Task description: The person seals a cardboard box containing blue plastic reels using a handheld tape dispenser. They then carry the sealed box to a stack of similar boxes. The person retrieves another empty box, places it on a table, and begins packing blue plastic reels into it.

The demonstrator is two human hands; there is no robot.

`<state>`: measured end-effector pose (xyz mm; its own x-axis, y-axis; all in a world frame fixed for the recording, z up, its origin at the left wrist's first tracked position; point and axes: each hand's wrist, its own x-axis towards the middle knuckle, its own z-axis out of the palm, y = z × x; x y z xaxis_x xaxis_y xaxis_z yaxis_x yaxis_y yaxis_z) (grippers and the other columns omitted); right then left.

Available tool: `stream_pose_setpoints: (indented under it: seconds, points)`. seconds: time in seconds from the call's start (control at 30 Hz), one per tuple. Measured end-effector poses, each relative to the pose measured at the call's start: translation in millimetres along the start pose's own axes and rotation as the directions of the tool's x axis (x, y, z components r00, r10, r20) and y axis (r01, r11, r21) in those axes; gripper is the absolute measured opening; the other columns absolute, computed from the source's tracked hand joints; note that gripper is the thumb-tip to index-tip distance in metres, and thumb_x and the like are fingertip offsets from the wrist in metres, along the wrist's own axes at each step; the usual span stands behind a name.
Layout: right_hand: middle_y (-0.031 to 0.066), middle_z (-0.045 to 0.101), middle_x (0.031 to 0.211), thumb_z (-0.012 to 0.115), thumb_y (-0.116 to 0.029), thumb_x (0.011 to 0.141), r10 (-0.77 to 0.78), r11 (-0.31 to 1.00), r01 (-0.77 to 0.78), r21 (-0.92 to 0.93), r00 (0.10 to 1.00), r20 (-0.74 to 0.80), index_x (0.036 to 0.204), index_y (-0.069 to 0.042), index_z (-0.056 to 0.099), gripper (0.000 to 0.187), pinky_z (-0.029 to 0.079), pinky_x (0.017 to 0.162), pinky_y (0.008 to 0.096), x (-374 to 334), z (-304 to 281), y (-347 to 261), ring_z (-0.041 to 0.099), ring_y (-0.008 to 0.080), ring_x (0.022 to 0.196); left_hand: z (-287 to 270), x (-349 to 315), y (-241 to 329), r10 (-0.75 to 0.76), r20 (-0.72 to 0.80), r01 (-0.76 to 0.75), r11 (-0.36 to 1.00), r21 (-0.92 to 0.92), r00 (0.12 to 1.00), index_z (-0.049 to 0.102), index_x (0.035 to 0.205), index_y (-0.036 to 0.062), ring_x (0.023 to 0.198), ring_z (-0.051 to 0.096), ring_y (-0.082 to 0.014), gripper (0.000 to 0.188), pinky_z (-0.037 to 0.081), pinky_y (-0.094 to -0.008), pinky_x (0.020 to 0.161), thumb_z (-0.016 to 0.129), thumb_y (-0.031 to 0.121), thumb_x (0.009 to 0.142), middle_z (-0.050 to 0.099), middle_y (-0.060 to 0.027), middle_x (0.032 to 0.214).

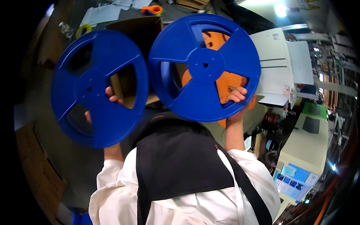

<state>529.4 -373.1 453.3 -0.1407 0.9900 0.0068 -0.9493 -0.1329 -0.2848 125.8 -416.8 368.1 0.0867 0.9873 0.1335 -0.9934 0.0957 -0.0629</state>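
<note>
I hold two large blue plastic reels with three-spoked flanges, one in each hand, side by side. My left hand [113, 96] grips the left reel [122, 52] from behind, its fingertips showing through two of the openings. The right reel [176, 43] is held by my right hand [236, 95], whose fingers curl through an opening near its lower right rim. Both flanges face me, and their rims come very close together in the middle. Most of each palm is hidden behind the plastic.
An open cardboard box [131, 25] stands behind the reels, beside an orange plastic object [228, 84]. Farther back lie an orange tape dispenser [152, 10], a yellow tape roll [83, 30] and a clear bottle [66, 30]. Machines [305, 144] line the right; flat cardboard [37, 168] leans at left.
</note>
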Motion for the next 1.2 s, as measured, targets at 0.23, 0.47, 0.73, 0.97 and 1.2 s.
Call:
stream_pose_setpoints:
  seconds: [0.23, 0.47, 0.73, 0.97, 1.2]
  points:
    - [0.0056, 0.062, 0.093, 0.052, -0.037, 0.094, -0.041, 0.995, 0.052, 0.085, 0.991, -0.131, 0.135, -0.005, 0.043, 0.053, 0.048, 0.067, 0.0277, 1.9, 6.6, 3.8, 0.058, 0.0146, 0.074, -1.8, 10.6, 10.7, 0.082, 0.085, -0.099, 0.971, 0.219, 0.993, 0.022, 0.143, -0.0005, 0.123, 0.045, -0.0302, 0.078, 0.039, -0.0414, 0.105, 0.060, 0.038, 0.087, 0.037, -0.0208, 0.140]
    - [0.0127, 0.063, 0.109, 0.049, -0.054, 0.090, -0.050, 0.947, 0.014, -0.322, 0.993, -0.106, 0.134, -0.002, 0.042, 0.068, 0.055, 0.079, 0.0350, 21.9, 40.6, 46.7, 0.064, 0.0243, 0.095, -28.7, 26.0, -1.5, 0.139, -0.330, 0.147, 0.692, 0.707, 0.933, 0.039, 0.134, 0.0048, 0.111, 0.053, -0.0265, 0.055, 0.047, -0.0412, 0.093, 0.057, 0.026, 0.087, 0.051, -0.0166, 0.127]
    - [0.0181, 0.050, 0.132, 0.056, -0.034, 0.093, 0.215, 0.324, 0.085, -0.942, 0.963, 0.160, 0.133, 0.003, 0.042, 0.056, 0.045, 0.097, 0.0380, 13.4, 93.2, 152.6, 0.053, 0.0281, 0.118, -12.1, 68.7, -101.7, -0.011, -0.198, 0.140, 0.745, 0.652, 0.980, 0.040, 0.130, 0.0084, 0.102, 0.056, -0.0211, 0.059, 0.050, -0.0340, 0.086, 0.068, 0.027, 0.082, 0.055, -0.0096, 0.113]
    - [0.0153, 0.054, 0.128, 0.055, -0.028, 0.094, -0.400, 0.195, -0.084, -0.977, 0.903, -0.157, 0.128, 0.002, 0.048, 0.046, 0.056, 0.073, 0.0322, 26.5, 77.5, 67.6, 0.056, 0.0309, 0.114, -6.4, 29.9, -59.4, -0.239, -0.267, 0.273, 0.957, 0.095, 0.933, 0.038, 0.135, 0.0020, 0.119, 0.051, -0.0314, 0.067, 0.041, -0.0465, 0.103, 0.059, 0.039, 0.083, 0.052, -0.0159, 0.126]
    - [0.0089, 0.047, 0.136, 0.051, -0.040, 0.094, -0.379, 0.394, -0.214, -0.894, 0.848, -0.371, 0.131, -0.005, 0.046, 0.051, 0.051, 0.070, 0.0233, 11.1, 44.2, 35.9, 0.051, 0.0282, 0.121, -17.3, 31.6, -47.7, -0.227, -0.083, 0.215, 0.967, -0.133, 0.970, 0.046, 0.127, -0.0003, 0.116, 0.054, -0.0284, 0.067, 0.037, -0.0466, 0.107, 0.054, 0.051, 0.084, 0.055, -0.0132, 0.120]
